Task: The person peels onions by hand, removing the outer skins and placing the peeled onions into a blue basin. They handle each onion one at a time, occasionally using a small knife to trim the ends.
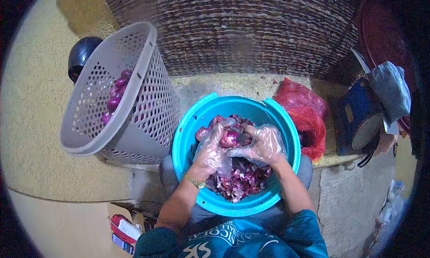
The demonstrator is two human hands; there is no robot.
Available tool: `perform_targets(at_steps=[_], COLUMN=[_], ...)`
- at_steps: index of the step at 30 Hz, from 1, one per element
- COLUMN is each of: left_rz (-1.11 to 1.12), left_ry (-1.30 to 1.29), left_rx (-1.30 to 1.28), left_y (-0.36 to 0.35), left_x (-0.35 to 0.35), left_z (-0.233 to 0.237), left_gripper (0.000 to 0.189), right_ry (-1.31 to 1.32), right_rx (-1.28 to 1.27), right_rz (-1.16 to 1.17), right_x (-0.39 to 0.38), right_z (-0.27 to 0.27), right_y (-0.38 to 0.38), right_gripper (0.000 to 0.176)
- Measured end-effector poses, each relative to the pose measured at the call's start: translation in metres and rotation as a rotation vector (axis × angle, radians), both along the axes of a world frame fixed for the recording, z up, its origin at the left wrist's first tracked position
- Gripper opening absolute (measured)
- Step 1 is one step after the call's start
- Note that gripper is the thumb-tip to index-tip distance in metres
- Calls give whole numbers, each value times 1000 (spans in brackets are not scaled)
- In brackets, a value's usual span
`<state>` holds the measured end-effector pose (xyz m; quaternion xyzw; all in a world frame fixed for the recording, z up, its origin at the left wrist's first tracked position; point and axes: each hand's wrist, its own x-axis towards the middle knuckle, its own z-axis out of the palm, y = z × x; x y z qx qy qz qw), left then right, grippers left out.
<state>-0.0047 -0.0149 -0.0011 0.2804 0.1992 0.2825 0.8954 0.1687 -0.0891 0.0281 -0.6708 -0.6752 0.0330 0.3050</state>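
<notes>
Both my hands wear clear plastic gloves and work over a turquoise basin (177, 139) in my lap. My left hand (211, 154) is closed around a red onion (230, 138), whose shiny purple side shows between the fingers. Close beside it, my right hand (265, 147) has its fingers curled and its thumb stretched to the onion's lower side. Something dark shows by those curled fingers, too blurred to name. Loose onion skins (239, 185) cover the basin's near part. Several more onions (202, 133) lie at its far left.
A tilted grey laundry basket (156, 85) at left holds several shiny purple onions (114, 101). Behind it is a dark rounded object (83, 56). At right lie a red mesh sack (304, 108) and a blue scale (358, 119). A phone (122, 243) rests at lower left.
</notes>
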Motion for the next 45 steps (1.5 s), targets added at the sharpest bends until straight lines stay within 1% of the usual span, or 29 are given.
perform_targets(at_steps=[4,7,10,12,13,15,16,18,21,25,27,31,33,34,36,37,39,40,42,43,45], left_rz=[20,14,-17,16,16,35,35,54,80,6,54,89,37,37,-24,-26,93,92,73,74,88], left_ry=[-49,-25,-76,-56,-56,2,2,-36,36,-38,-25,69,-53,-53,-167,-167,34,34,155,155,77], left_rx=[14,20,-22,14,14,-78,-78,33,20,-41,-9,11,-32,-32,-103,-104,179,179,311,312,218], left_y=[-3,-4,0,3,3,4,3,0,-3,1,-1,-1,3,3,2,1,0,0,-1,-1,-2], left_x=[2,1,0,1,0,-2,-1,3,2,0,2,0,1,0,-1,-1,-1,-2,-3,-3,-1], left_z=[4,5,-2,-9,-9,-8,-6,-1,9,1,5,6,-3,-2,1,-2,-9,-10,-9,-8,-7], left_gripper=[50,49,49,49,49,44,44,51,52,52,50,47,45,45,38,38,38,38,38,38,37], right_ry=[32,1,-2,-94,-94,-91,-91,-140,-125,-81,-12,-24,-3,-3,7,7,-1,0,27,26,-29], right_rx=[57,13,-33,-29,-29,-29,-29,-41,-26,22,29,42,47,47,14,13,1,0,37,39,-17], right_rz=[18,6,-3,-5,-5,18,18,68,99,59,30,-6,-12,-12,12,10,17,16,18,18,-2], right_x=[1,2,0,0,0,0,1,2,1,0,1,4,3,2,0,1,2,1,-2,-2,-1], right_z=[-2,1,3,1,1,1,1,3,3,5,6,-4,-5,-3,4,3,-1,1,4,5,5], right_y=[2,1,0,1,1,0,0,0,0,-2,-2,0,1,1,0,0,2,1,1,1,1], right_gripper=[63,62,61,59,59,58,58,57,58,59,60,60,61,61,62,62,64,64,66,66,65])
